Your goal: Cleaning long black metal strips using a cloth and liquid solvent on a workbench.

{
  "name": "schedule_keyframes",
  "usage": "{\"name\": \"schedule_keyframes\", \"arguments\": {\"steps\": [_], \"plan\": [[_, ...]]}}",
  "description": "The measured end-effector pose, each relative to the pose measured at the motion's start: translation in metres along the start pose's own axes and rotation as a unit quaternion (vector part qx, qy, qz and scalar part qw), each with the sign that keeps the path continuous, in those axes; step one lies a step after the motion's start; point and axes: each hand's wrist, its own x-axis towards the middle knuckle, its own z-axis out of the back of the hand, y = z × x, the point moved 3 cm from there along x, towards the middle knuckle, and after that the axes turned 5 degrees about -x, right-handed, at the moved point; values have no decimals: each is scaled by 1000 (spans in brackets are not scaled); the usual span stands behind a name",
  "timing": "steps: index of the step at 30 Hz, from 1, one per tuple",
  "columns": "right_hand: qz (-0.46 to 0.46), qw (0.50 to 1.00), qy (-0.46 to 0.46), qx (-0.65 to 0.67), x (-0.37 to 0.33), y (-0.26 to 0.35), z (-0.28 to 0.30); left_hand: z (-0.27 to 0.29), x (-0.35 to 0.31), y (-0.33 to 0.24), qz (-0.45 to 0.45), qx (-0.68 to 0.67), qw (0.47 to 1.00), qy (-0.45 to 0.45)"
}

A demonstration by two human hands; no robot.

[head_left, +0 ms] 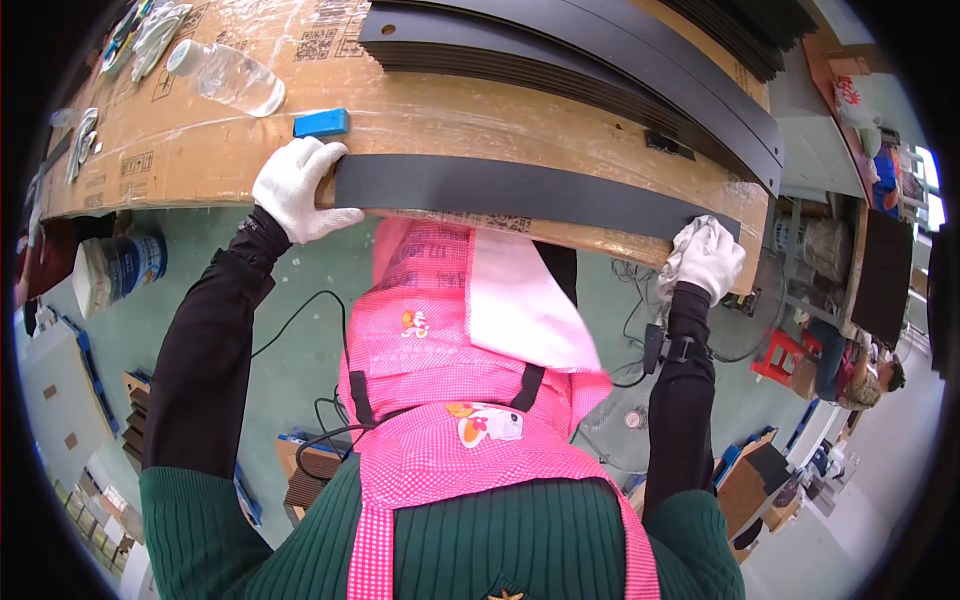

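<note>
A long dark grey flat panel (500,188) lies along the near edge of the cardboard-topped table (230,160). At its left end, my white-gloved left hand (300,190) spans the width, thumb by the near edge and fingers by the far edge, gripping it. My right hand (708,262), also in a white glove, is closed on a crumpled white cloth (690,240) at the panel's right end. White cloth and white glove are hard to tell apart there. Just beyond my left hand sits a blue block (321,123).
Stacked dark panels (560,60) fill the table's far side. A clear bottle (228,78) lies at the left, near loose gloves (158,38). A small black object (670,145) rests by the stack. Cables (320,300) hang below; a red stool (778,355) and a person (865,378) are at the right.
</note>
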Motion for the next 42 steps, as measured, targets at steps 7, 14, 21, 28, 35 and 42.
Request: {"name": "schedule_keyframes", "arguments": {"steps": [7, 14, 21, 28, 35, 42], "plan": [[370, 914, 119, 116, -203, 233, -77, -5, -4, 5, -13, 36, 999, 11], [515, 792, 191, 267, -155, 212, -97, -7, 5, 4, -46, 47, 998, 10], [209, 944, -1, -257, -2, 50, -13, 5, -1, 0, -1, 41, 999, 24], [465, 873, 138, -55, -151, 243, -66, 3, -1, -3, 6, 29, 1000, 2], [527, 800, 286, 2, -253, 350, -124, -12, 1, 6, 16, -1, 1000, -19], [433, 798, 387, -160, -189, 326, -89, 7, -17, -2, 32, 47, 998, 19]]}}
